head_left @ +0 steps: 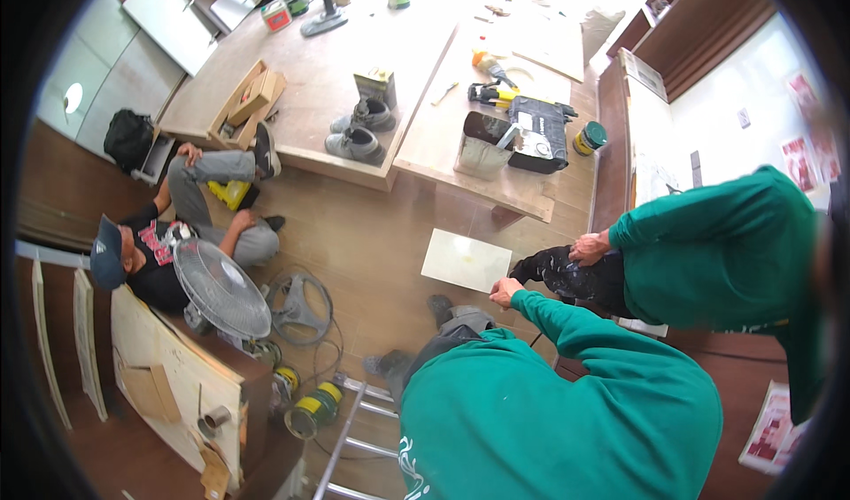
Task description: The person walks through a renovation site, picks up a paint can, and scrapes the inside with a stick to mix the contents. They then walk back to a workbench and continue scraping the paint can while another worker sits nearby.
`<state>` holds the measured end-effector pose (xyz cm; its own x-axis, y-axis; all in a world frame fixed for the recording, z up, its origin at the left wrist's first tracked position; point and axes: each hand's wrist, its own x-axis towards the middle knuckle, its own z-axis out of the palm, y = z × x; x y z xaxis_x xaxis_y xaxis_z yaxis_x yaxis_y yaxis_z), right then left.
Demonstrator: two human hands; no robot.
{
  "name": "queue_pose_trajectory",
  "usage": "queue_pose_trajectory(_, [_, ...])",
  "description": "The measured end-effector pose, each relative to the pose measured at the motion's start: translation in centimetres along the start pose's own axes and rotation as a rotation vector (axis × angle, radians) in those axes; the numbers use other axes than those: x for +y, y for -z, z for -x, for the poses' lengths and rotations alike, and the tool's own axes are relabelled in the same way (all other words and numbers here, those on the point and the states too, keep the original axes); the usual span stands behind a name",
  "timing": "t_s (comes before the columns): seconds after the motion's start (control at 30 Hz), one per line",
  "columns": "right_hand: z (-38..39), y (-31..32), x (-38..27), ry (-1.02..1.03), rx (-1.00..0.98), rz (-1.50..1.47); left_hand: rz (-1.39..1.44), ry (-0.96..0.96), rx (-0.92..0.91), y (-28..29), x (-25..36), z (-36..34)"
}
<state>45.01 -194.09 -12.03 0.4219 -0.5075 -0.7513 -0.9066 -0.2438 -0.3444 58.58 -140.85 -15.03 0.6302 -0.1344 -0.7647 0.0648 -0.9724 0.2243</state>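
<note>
Looking straight down from up high, so lots gets swallowed by the green sleeves. The left hand is pinching the near corner of a pale square tile that sits flat on the wood floor, just below the low platform; fingers mostly tucked under, hard to read. The right hand rests curled on a dark paint-spattered knee, grip can't really be told. A seated person and a fan are off left, ladder cut off at the bottom.
</note>
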Motion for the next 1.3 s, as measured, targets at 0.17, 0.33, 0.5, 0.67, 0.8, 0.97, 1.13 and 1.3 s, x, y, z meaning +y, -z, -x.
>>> queue_pose_trajectory(0.17, [-4.9, -0.4, 5.0, -0.072, -0.205, 0.229, 0.149, 0.082, 0.052, -3.2, 1.7, 6.2])
queue_pose_trajectory(0.33, [-6.0, -1.3, 4.4, -0.051, -0.148, -0.067, 0.326, 0.280, 0.270, -10.9, 0.0, 13.7])
queue_pose_trajectory(0.5, [-5.2, -2.1, -3.1, 0.048, -0.245, 0.079, 0.544, 0.437, 0.606, -21.7, 0.6, 20.3])
queue_pose_trajectory(0.67, [-6.8, -4.0, -9.9, 0.251, -0.325, 0.360, 0.748, 0.654, 0.817, -26.8, 4.2, 29.5])
queue_pose_trajectory(0.8, [-0.9, -6.7, -17.2, 0.444, -0.246, 0.371, 0.993, 0.735, 1.032, -27.4, 1.4, 35.0])
queue_pose_trajectory(0.97, [2.3, -14.3, -19.3, 0.671, -0.340, 0.580, 1.239, 0.262, 1.355, -4.0, 2.6, 41.9])
queue_pose_trajectory(1.13, [6.3, -18.4, -19.6, 0.873, -0.555, 0.876, 0.463, -0.698, 1.287, 17.9, 12.4, 49.3])
queue_pose_trajectory(1.3, [9.2, -24.0, -26.4, 0.911, -0.599, 0.896, 0.327, -0.708, 1.205, 24.7, 17.9, 48.3])
